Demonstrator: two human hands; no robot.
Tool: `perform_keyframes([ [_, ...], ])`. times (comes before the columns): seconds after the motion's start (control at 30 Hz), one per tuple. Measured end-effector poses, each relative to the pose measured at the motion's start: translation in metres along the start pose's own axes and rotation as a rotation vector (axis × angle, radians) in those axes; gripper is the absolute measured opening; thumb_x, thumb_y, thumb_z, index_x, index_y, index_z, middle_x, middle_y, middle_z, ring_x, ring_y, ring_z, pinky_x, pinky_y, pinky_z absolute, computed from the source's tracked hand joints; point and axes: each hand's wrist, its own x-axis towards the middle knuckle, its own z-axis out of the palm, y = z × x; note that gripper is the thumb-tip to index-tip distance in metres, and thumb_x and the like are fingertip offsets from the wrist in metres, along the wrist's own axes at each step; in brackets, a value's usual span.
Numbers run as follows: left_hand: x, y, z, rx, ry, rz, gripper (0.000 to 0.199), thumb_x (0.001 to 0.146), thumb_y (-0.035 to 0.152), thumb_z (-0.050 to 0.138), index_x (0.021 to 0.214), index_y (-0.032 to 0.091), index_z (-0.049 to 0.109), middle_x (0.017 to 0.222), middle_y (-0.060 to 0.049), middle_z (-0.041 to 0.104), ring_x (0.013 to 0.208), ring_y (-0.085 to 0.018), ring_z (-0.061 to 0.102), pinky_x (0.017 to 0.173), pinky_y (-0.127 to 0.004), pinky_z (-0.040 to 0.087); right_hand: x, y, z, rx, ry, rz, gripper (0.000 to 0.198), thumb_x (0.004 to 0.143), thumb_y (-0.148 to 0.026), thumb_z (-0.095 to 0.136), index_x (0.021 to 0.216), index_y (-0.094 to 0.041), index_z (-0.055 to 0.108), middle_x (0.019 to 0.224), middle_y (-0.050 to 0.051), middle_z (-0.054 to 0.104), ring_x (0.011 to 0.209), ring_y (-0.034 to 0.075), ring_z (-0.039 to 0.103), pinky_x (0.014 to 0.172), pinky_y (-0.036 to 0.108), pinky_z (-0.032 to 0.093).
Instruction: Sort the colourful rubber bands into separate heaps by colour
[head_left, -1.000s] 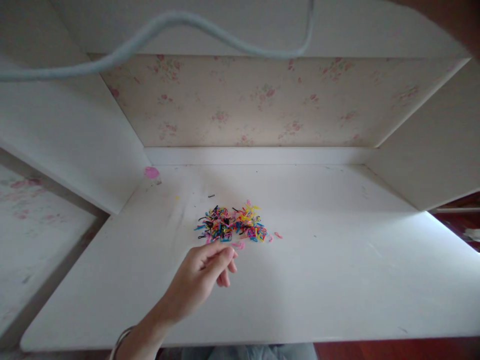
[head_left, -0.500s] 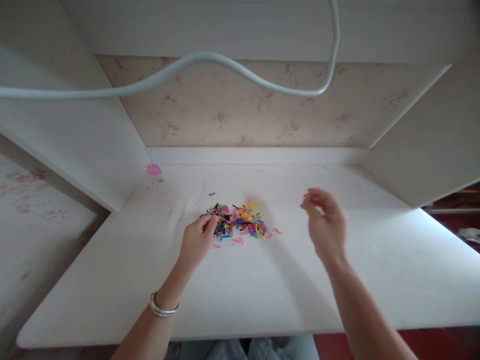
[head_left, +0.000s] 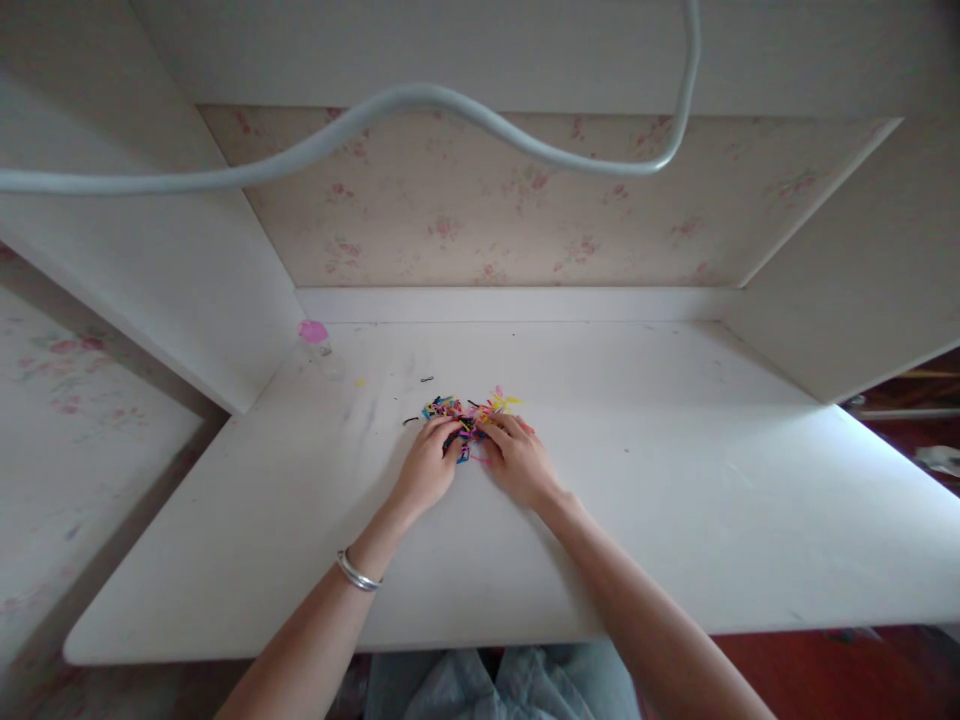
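A heap of small rubber bands (head_left: pixel 466 428) in black, blue, pink, yellow and red lies on the white desk. My left hand (head_left: pixel 426 470) is curled round the heap's left side, its thumb and fingers on the bands. From the right, my right hand (head_left: pixel 523 464) grips the other side, fingers bent over the top. Between them the heap is squeezed together, and part of it is hidden under my fingers. A silver bangle (head_left: pixel 358 572) circles my left wrist.
A stray black band (head_left: pixel 427 379) lies behind the heap. Near the back left corner is a pink piece (head_left: pixel 313 331). A white cable (head_left: pixel 420 96) crosses above the desk (head_left: pixel 675 500), which has side panels and a flowered back wall (head_left: pixel 487 210).
My right hand has come in from the right and down onto the bands. My left hand has settled on their left side. The heap is now narrower, drawn together between both hands.
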Motion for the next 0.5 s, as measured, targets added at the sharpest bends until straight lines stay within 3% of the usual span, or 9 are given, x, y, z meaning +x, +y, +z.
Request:
perform_keyframes([
  [0.13, 0.018, 0.008, 0.000, -0.103, -0.049, 0.001, 0.033, 0.090, 0.025, 0.041, 0.114, 0.019, 0.062, 0.126, -0.006, 0.059, 0.121, -0.016, 0.050, 0.110, -0.036, 0.036, 0.004, 0.028, -0.010, 0.053, 0.135, 0.103, 0.035, 0.093, -0.023, 0.040, 0.122, -0.024, 0.060, 0.122, 0.007, 0.060, 0.113, 0.021, 0.053, 0.098, 0.038, 0.043],
  [0.3, 0.015, 0.006, -0.032, -0.190, -0.083, -0.043, 0.046, 0.092, 0.036, 0.037, 0.134, 0.021, 0.046, 0.134, -0.005, 0.055, 0.119, -0.015, 0.054, 0.101, -0.030, 0.045, -0.011, 0.037, -0.025, 0.069, 0.282, 0.174, 0.039, 0.090, -0.031, 0.046, 0.127, -0.024, 0.057, 0.126, 0.007, 0.058, 0.116, 0.022, 0.052, 0.100, 0.039, 0.042],
  [0.4, 0.000, -0.001, -0.054, -0.187, -0.102, -0.075, 0.044, 0.089, 0.040, 0.041, 0.125, 0.019, 0.054, 0.125, -0.008, 0.061, 0.110, -0.015, 0.060, 0.094, -0.028, 0.049, -0.032, 0.024, -0.023, 0.086, 0.298, 0.190, 0.033, 0.090, -0.031, 0.046, 0.118, -0.025, 0.062, 0.117, 0.006, 0.063, 0.109, 0.022, 0.056, 0.097, 0.038, 0.044],
  [0.5, -0.013, -0.006, -0.064, -0.142, -0.177, -0.071, 0.035, 0.081, 0.040, 0.055, 0.107, 0.019, 0.065, 0.105, -0.006, 0.069, 0.087, -0.013, 0.064, 0.078, -0.025, 0.052, -0.049, 0.010, -0.016, 0.151, 0.229, 0.210, 0.029, 0.091, -0.032, 0.044, 0.110, -0.025, 0.066, 0.107, 0.006, 0.066, 0.091, 0.018, 0.062, 0.083, 0.030, 0.049],
])
